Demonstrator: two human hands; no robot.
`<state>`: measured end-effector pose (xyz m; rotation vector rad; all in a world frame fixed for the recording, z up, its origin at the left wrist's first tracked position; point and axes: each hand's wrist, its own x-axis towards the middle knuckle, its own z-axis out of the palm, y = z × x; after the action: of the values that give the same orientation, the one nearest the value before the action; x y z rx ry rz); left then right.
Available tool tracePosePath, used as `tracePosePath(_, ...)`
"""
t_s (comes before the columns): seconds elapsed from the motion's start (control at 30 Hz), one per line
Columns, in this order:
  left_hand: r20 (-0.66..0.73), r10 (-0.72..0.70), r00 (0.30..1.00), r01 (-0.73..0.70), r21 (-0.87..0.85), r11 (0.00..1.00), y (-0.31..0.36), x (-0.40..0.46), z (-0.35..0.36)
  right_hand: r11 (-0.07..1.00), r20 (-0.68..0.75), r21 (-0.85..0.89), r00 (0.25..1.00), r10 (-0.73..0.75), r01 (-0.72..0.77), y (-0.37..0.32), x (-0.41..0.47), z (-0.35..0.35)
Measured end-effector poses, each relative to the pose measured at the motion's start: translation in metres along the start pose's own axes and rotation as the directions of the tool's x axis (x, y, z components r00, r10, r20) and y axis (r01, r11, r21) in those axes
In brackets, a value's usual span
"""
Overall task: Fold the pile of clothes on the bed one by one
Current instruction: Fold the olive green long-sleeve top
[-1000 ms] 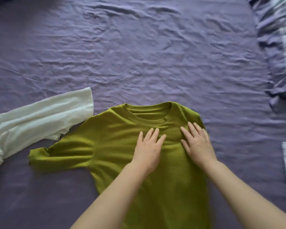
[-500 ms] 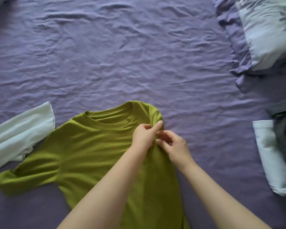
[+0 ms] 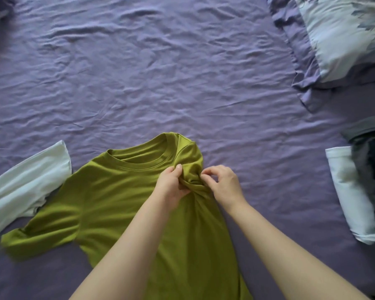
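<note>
Green shirt (image 3: 121, 198) bunched between hands, bedsheet (image 3: 182, 72) around

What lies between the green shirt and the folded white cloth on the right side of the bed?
Only bare, wrinkled purple sheet lies between the green shirt and the folded white cloth, as the head view shows; the right hand sits at the shirt's edge.
</note>
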<state>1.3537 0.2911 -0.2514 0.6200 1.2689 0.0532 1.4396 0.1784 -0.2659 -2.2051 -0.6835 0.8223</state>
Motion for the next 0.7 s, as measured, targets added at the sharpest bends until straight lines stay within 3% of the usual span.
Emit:
tracePosePath(0.1, 0.055, 0.043, 0.998, -0.045, 0.028, 0.999, -0.001, -0.003, -0.005, 0.995, 0.031, 0.078, 0.998, 0.053, -0.056, -0.003, 0.009, -0.004)
tracePosePath(0.17, 0.087, 0.054, 0.995, -0.055, 0.005, 0.998, 0.0, -0.005, -0.007, 0.988, 0.159, 0.113, 0.984, 0.085, -0.104, -0.005, 0.012, -0.003)
tracePosePath(0.23, 0.093, 0.061, 0.994, -0.062, 0.012, 0.998, -0.001, -0.005, -0.01, 0.995, 0.233, 0.036, 0.969, 0.079, -0.09, -0.005, 0.009, 0.002)
tracePosePath(0.4, -0.002, 0.173, 0.985, -0.168, 0.224, 0.96, -0.003, -0.01, -0.018, 0.982, 0.072, 0.17, 0.995, 0.068, -0.079, -0.012, 0.017, -0.009)
tracePosePath(0.43, -0.039, 0.268, 0.963, -0.235, 0.372, 0.898, -0.004, -0.01, -0.019, 0.978, 0.054, 0.193, 0.996, 0.074, -0.083, -0.015, 0.021, -0.015)
tracePosePath(0.5, -0.034, 0.542, 0.839, -0.357, 0.718, 0.597, -0.005, -0.01, -0.02, 0.965, 0.051, 0.238, 0.994, 0.097, -0.107, -0.021, 0.03, -0.026)
tracePosePath(0.53, 0.024, 0.663, 0.749, -0.423, 0.787, 0.449, -0.005, -0.012, -0.017, 0.959, 0.052, 0.258, 0.993, 0.106, -0.116, -0.024, 0.033, -0.03)
tracePosePath(0.57, 0.091, 0.724, 0.684, -0.493, 0.789, 0.367, -0.004, -0.014, -0.013, 0.955, 0.047, 0.272, 0.993, 0.106, -0.115, -0.028, 0.036, -0.034)
tracePosePath(0.63, 0.204, 0.732, 0.65, -0.592, 0.74, 0.32, -0.003, -0.018, 0.0, 0.958, 0.022, 0.276, 0.996, 0.081, -0.084, -0.035, 0.041, -0.041)
tracePosePath(0.7, 0.238, 0.693, 0.68, -0.599, 0.725, 0.34, -0.003, -0.019, 0.017, 0.972, -0.005, 0.234, 1.0, 0.029, -0.027, -0.041, 0.043, -0.047)
